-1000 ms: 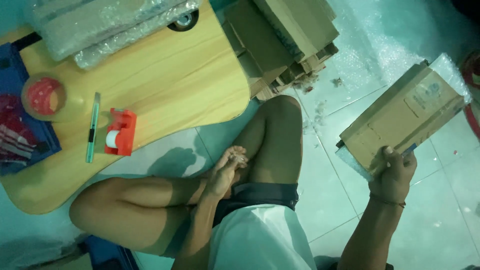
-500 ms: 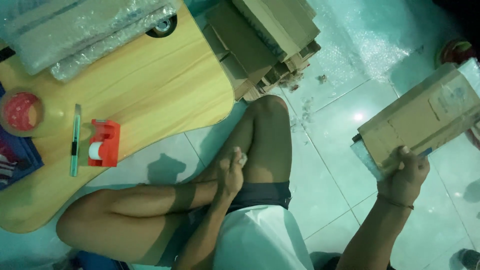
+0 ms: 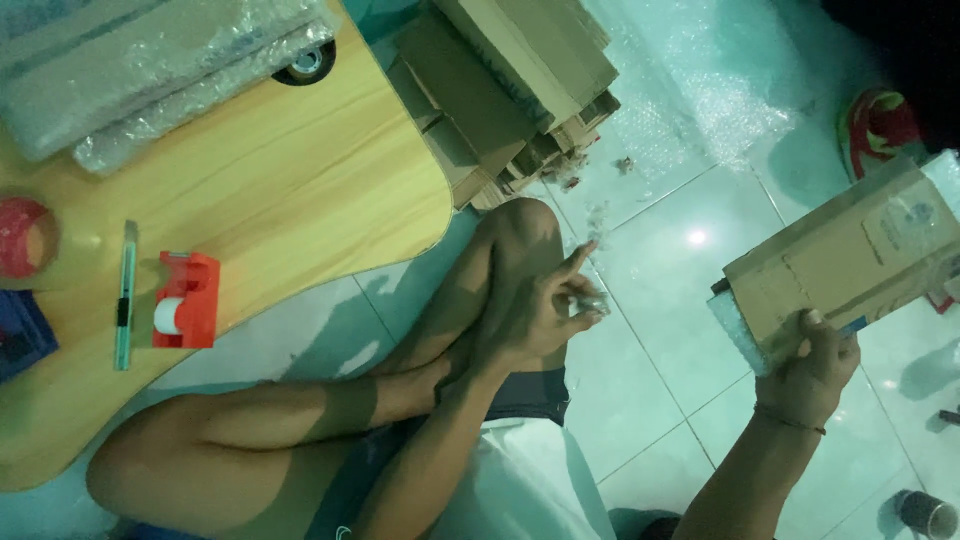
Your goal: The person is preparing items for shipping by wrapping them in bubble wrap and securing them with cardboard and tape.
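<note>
My right hand (image 3: 815, 365) grips the lower corner of a flat brown cardboard parcel (image 3: 850, 255) with a white label and bubble wrap at its edge, held out over the tiled floor at the right. My left hand (image 3: 540, 305) is raised in front of my bent knee, thumb and fingers pinching a small clear scrap, index finger pointing up. I sit cross-legged beside a low wooden table (image 3: 300, 200). On the table lie a red tape dispenser (image 3: 185, 300) and a green utility knife (image 3: 124, 295).
A stack of flat cardboard boxes (image 3: 510, 90) stands by the table's far corner. Bubble-wrap rolls (image 3: 150, 70) lie on the table's back, a red tape roll (image 3: 22, 238) at its left edge. Bubble wrap (image 3: 720, 90) covers the floor beyond; a small dark cylinder (image 3: 925, 512) sits bottom right.
My left hand has lifted off my leg and moved right, now pinching a small clear scrap. The right hand has kept hold of the parcel, which sits slightly lower and closer in view.
</note>
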